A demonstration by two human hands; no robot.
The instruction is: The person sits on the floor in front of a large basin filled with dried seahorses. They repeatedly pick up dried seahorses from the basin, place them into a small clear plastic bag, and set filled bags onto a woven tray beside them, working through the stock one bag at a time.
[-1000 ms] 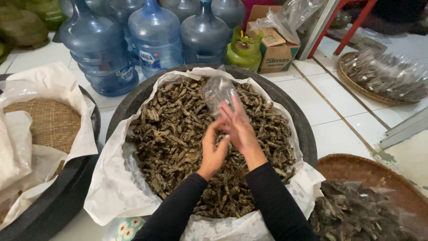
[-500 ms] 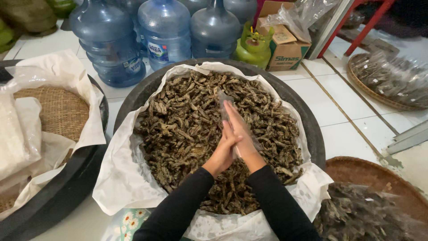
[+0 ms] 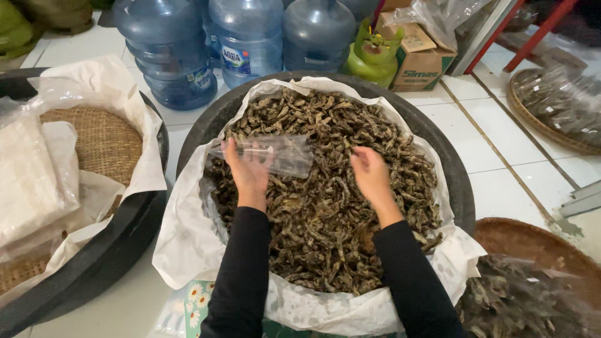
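A large black basin lined with white paper is heaped with dried brown snack strips. My left hand holds a small clear plastic bag sideways above the heap, its mouth toward the right. My right hand rests on the strips just right of the bag, fingers bent down into the pile; whether it holds any strips I cannot tell. Both arms wear black sleeves.
A second black basin at left holds a woven tray and white bags. Blue water jugs, a green gas canister and a cardboard box stand behind. Woven trays with filled bags sit at right and lower right.
My hands were pressed together on the bag over the heap. They have parted: the left carried the bag leftward and the right dropped onto the strips.
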